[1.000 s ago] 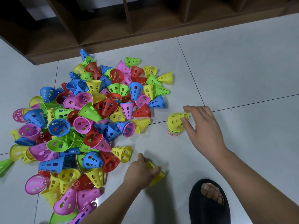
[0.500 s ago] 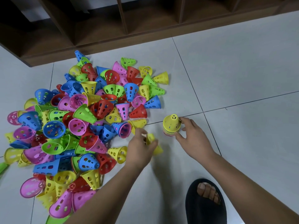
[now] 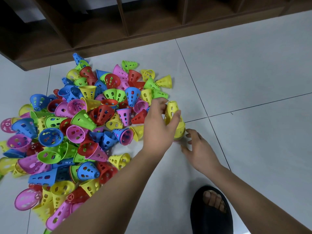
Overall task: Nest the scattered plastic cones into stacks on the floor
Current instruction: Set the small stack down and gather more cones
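Observation:
A heap of perforated plastic cones [image 3: 81, 125] in blue, pink, green, red and yellow covers the tiled floor at left. Just right of the heap stands a short stack of nested cones [image 3: 180, 130], yellow on top with a pink rim at its base. My left hand [image 3: 158, 127] pinches a yellow cone [image 3: 171, 109] between thumb and fingers, held over the top of that stack. My right hand [image 3: 198, 149] hovers beside the base of the stack with fingers loosely spread, holding nothing.
A dark wooden shelf unit [image 3: 118, 31] runs along the back edge of the floor. My foot in a black slipper [image 3: 211, 211] rests at the bottom right. Bare grey tiles [image 3: 253, 81] stretch to the right of the stack.
My left hand lifted the yellow cone from the floor near me and carried it up over the stack. My right hand let go of the stack and drew back beside its base.

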`<state>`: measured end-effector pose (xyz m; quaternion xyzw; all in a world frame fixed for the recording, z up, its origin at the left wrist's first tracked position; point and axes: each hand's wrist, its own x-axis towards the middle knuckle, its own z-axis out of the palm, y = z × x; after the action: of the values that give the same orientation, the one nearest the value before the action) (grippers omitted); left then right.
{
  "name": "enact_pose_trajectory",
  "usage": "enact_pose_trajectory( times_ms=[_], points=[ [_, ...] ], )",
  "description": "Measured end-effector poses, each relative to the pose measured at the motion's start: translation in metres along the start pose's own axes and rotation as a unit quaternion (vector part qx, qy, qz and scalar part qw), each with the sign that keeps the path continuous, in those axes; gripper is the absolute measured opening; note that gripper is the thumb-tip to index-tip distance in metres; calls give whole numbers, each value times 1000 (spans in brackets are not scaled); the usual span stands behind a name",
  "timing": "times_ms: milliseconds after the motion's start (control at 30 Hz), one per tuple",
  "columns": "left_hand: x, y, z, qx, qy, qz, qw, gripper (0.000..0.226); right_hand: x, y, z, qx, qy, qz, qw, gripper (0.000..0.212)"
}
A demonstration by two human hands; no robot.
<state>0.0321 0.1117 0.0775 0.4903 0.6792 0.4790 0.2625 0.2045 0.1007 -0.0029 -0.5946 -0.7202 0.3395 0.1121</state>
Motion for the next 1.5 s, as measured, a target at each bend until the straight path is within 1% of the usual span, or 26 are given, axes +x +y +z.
enact_pose_trajectory(
  times_ms=[67, 133, 200, 300, 400, 433, 533, 600, 700, 833, 900, 1000, 1067, 1133, 1267, 1300, 1367, 1500],
  points=[
    [0, 1, 3, -1, 5, 12, 1000, 46, -2, 1, 2, -8, -8, -1, 1000, 55],
    [0, -3, 8, 11, 1, 23, 1000, 47, -4, 3, 4, -16, -17, -4, 1000, 43],
    [-1, -13, 11, 38, -24, 26, 999, 49, -4, 2, 7, -33, -38, -3, 999, 35],
    [-7, -30, 7, 67, -71, 3, 995, 54, -3, -3, 10, -48, -77, -6, 996, 29],
    [-17, -44, -13, 90, -66, -14, 994, 54, -2, -5, 16, -51, -97, -26, 994, 12],
    [-20, -50, -22, 102, -59, -19, 993, 52, -2, -6, 17, -51, -99, -31, 993, 10],
    [-32, -70, -51, 138, -36, -43, 989, 38, 2, -14, 24, -35, -102, -57, 993, 13],
    [-42, -85, -71, 168, -23, -56, 984, 32, 6, -26, 30, -23, -113, -90, 989, 22],
    [-55, -110, -99, 242, -15, -77, 967, 26, 19, -50, 41, -13, -126, -132, 983, 39],
    [-66, -131, -122, 297, -14, -126, 947, 28, 43, -79, 59, -62, -119, -175, 975, 64],
    [-69, -136, -125, 309, -16, -146, 940, 31, 52, -92, 67, -70, -112, -187, 973, 71],
    [-73, -140, -124, 330, -25, -169, 929, 33, 63, -102, 79, -83, -117, -201, 969, 74],
    [-77, -143, -121, 335, -32, -183, 924, 34, 68, -102, 84, -109, -134, -203, 964, 74],
    [-82, -146, -117, 332, -40, -200, 921, 36, 70, -100, 87, -128, -156, -198, 959, 69],
    [-92, -151, -107, 341, -63, -191, 918, 35, 67, -98, 89, -121, -168, -174, 963, 39],
    [-95, -150, -103, 335, -63, -193, 920, 34, 65, -96, 90, -115, -174, -162, 964, 35],
    [-101, -147, -97, 311, -57, -196, 928, 29, 58, -92, 96, -98, -180, -143, 968, 32],
    [-112, -147, -87, 273, -48, -172, 945, 13, 46, -87, 107, -63, -147, -130, 978, 30]
  ],
)
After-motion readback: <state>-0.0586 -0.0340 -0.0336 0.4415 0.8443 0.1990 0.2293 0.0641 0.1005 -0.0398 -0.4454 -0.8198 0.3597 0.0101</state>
